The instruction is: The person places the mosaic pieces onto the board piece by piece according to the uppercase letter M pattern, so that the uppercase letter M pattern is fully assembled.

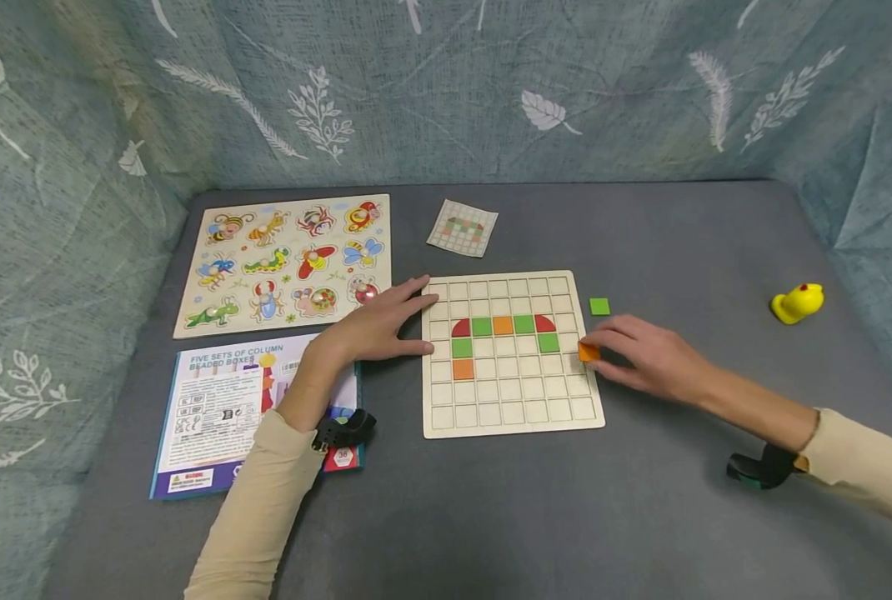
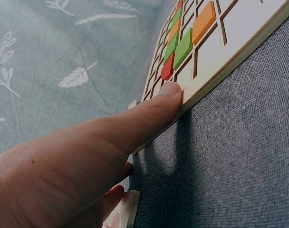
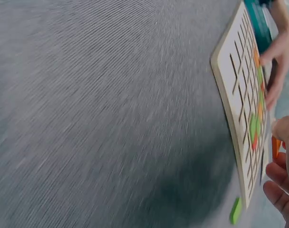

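Note:
A square wooden grid board (image 1: 513, 414) lies flat on the dark table, with red quarter-round, green and orange tiles set in an arch in its cells. Fingers spread, my left hand (image 1: 378, 323) rests at the board's left edge, the thumb touching the rim in the left wrist view. Over the board's right edge, my right hand (image 1: 644, 358) pinches an orange square tile (image 1: 588, 352) between thumb and fingers. A loose green square tile (image 1: 599, 307) lies just beyond that hand, beside the board's upper right corner.
A small pattern card (image 1: 463, 227) lies behind the board. To the left are an insect peg puzzle (image 1: 284, 265) and, in front of it, a printed box (image 1: 213, 417) partly under the left arm. A yellow toy duck (image 1: 797, 303) stands far right.

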`<state>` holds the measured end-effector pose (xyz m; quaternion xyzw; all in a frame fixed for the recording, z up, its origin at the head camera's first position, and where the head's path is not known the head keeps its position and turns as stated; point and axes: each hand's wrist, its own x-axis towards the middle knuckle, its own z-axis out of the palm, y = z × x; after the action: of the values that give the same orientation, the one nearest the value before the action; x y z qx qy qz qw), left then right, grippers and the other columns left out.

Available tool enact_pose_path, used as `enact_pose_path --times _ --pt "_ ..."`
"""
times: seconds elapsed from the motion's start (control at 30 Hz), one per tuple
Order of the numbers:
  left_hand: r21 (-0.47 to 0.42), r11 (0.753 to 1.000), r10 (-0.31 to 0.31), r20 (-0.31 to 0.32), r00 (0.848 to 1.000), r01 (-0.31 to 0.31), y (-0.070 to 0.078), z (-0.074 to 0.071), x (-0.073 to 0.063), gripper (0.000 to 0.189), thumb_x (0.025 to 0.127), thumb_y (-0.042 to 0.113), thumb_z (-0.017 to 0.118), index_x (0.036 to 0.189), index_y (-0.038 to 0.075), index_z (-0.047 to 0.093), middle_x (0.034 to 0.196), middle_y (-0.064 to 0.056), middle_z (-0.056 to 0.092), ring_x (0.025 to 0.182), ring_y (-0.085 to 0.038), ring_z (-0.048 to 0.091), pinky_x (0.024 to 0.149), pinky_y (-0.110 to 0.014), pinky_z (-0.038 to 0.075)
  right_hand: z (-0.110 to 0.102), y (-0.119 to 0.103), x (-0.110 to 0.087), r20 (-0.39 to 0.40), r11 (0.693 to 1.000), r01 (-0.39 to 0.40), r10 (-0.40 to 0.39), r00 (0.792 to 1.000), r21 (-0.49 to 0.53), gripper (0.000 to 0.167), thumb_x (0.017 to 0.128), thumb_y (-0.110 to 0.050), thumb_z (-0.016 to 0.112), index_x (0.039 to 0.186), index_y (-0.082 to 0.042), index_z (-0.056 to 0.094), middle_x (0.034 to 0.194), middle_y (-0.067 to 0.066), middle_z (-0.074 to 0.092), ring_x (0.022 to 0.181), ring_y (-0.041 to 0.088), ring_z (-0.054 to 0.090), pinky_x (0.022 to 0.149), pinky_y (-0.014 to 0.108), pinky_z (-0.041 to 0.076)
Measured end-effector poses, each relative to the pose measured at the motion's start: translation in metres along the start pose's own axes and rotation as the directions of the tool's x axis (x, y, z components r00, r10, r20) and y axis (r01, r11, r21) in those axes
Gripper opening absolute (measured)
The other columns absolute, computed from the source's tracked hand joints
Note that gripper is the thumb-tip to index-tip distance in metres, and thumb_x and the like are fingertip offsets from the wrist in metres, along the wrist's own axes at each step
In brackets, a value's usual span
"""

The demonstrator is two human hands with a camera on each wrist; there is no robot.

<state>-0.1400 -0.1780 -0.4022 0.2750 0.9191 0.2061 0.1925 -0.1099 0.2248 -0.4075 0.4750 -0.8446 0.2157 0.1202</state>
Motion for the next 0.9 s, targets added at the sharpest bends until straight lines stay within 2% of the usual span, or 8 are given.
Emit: enact_pose_path --times 0.3,0.5,0.9 --pt "-0.006 1.000 0.014 -0.008 1.000 -0.014 0.000 -0.001 0.000 0.079 0.088 0.042 0.069 0.152 0.011 0.034 0.163 -0.013 0.016 0.151 -0.033 0.017 0.119 -0.052 0.025 0.028 -0.007 0.021 0.027 0.990 0.116 -0.118 0.993 0.080 0.023 0.078 -0.010 0.078 0.099 -0.009 0.070 0.098 0.001 0.065 0.087 0.012 0.059 0.069 0.027 0.053" --pt "0.002 1.000 0.011 -0.003 1.000 -0.011 0.000 0.000 0.001 0.079 0.089 0.041 0.068 0.152 0.011 0.033 0.163 -0.013 0.016 0.151 -0.033 0.018 0.119 -0.052 0.024 0.032 -0.006 0.027 0.032 0.983 0.140 -0.144 0.989 0.123 0.021 0.073 -0.003 0.080 0.093 -0.007 0.071 0.094 0.005 0.064 0.083 0.013 0.058 0.069 0.025 0.051" --pt "0.000 1.000 -0.001 0.003 1.000 0.001 0.000 0.001 0.000 0.079 0.089 0.041 0.068 0.152 0.012 0.032 0.164 -0.013 0.014 0.151 -0.033 0.016 0.119 -0.052 0.024 0.034 -0.008 0.029 0.022 0.977 0.168 -0.172 0.985 0.129 0.027 0.069 -0.003 0.083 0.093 -0.008 0.074 0.091 0.004 0.063 0.080 0.012 0.056 0.066 0.023 0.050"
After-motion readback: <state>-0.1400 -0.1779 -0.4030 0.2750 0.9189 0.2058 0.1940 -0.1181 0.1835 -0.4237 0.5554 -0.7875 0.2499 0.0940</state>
